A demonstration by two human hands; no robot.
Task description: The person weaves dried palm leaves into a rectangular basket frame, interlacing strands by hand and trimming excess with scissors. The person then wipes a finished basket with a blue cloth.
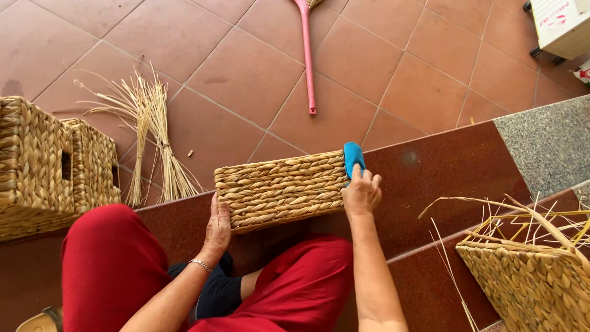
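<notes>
I see the woven basket (281,189) lying on its side across the dark red polished stone step (467,160), in the middle of the view just beyond my knees. Its wall is thick, twisted straw-coloured braid in horizontal rows, boxy in shape. My left hand (217,229) cups the near left end, fingers wrapped flat against the weave. My right hand (361,192) sits at the right end, fingers curled around a smooth blue tool (353,157) that touches the basket's far right corner.

To the left, two finished woven baskets (55,166) of the same braid stand together, each with a cut handle slot. Beyond them a loose bundle of dry reeds (150,132) fans out on the terracotta tiled floor (246,67). A pink broom handle (306,55) lies further off on the tiles. Near right, an unfinished basket (534,280) shows a tighter weave over a yellow wire frame, stray strands sticking up. Red trousers (110,264) cover my legs.
</notes>
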